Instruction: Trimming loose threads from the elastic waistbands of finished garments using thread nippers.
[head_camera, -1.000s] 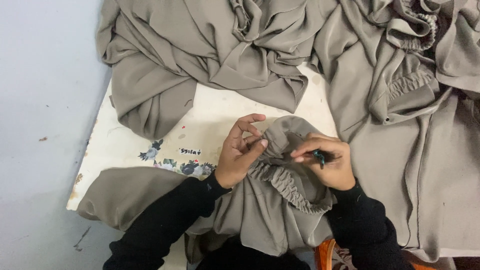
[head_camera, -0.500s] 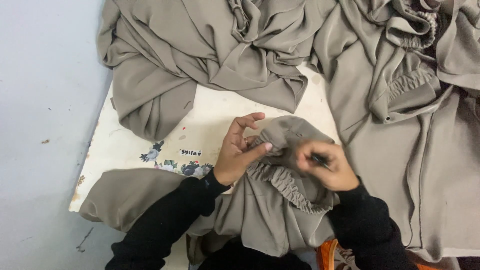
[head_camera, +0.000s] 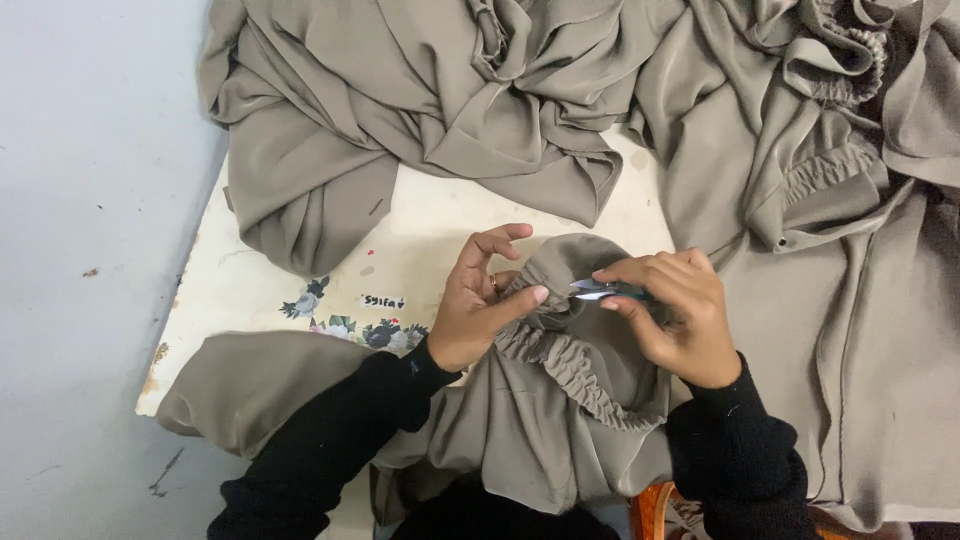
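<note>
Now left hand (head_camera: 478, 305) pinching ruched taupe cuff (head_camera: 575, 365), right hand (head_camera: 672, 312) gripping metal snips (head_camera: 592, 291)

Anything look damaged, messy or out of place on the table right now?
Only wear on the white table top: chipped, stained left edge. Taupe fabric lies in loose heaps, not spilled. The left hand pinches the gathered cuff; the right hand holds small snips to it.

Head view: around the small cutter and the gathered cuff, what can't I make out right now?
- Small metal cutter: only its tip shows; the right hand hides its body.
- The spot on the gathered cuff that the tip meets: too small to tell.
- Left hand: fingers under the fabric fold are hidden.
- Orange object: cut off by the bottom edge.
- White table: far side hidden under the taupe fabric pile.
</note>
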